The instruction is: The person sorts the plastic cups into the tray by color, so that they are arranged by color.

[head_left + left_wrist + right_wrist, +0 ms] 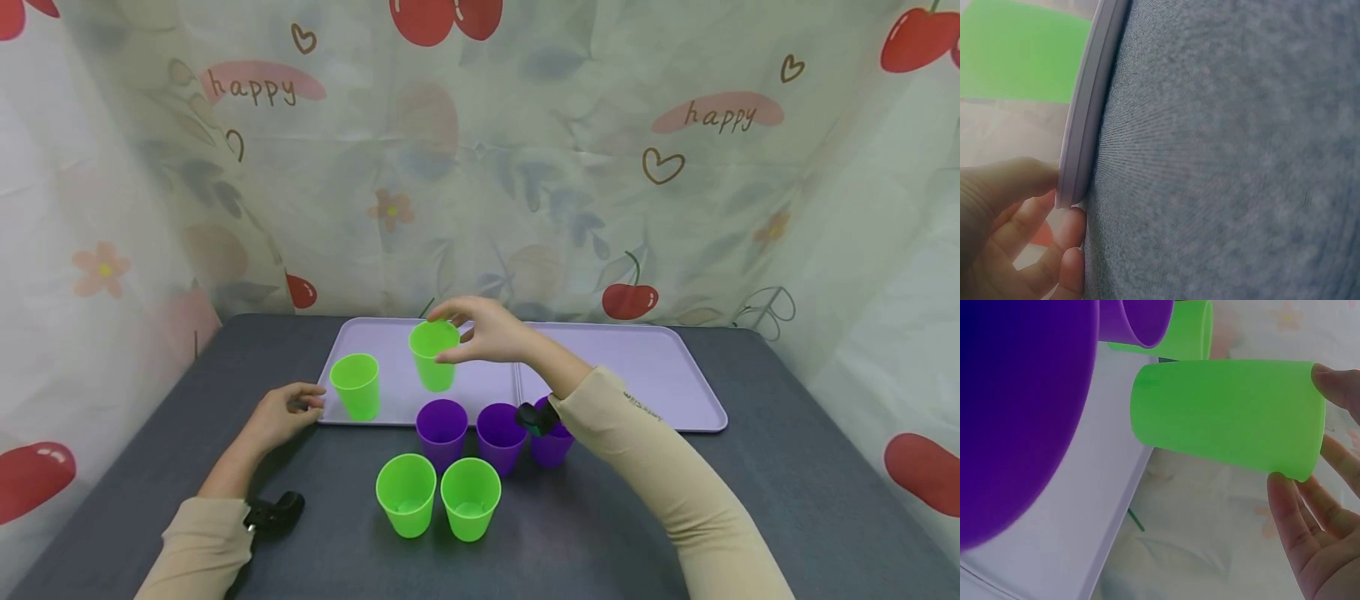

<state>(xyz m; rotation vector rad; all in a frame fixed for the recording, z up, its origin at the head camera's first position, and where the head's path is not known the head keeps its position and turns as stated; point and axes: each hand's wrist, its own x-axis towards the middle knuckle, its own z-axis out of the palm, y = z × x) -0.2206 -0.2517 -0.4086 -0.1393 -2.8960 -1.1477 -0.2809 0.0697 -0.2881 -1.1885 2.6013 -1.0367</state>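
Right hand (491,329): we pinch a mid-frame green cup (433,368); slipping could drop it.
Left hand (279,417): at tray (395,354); grip, we can't tell.

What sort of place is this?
Likely a makeshift tabletop recording booth: pale cherry-printed sheeting hangs behind and beside a dark grey table, and the person wears a black wrist camera.

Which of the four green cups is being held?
The farthest-back green cup: the right hand grips it near the rim, while the other three aren't held.
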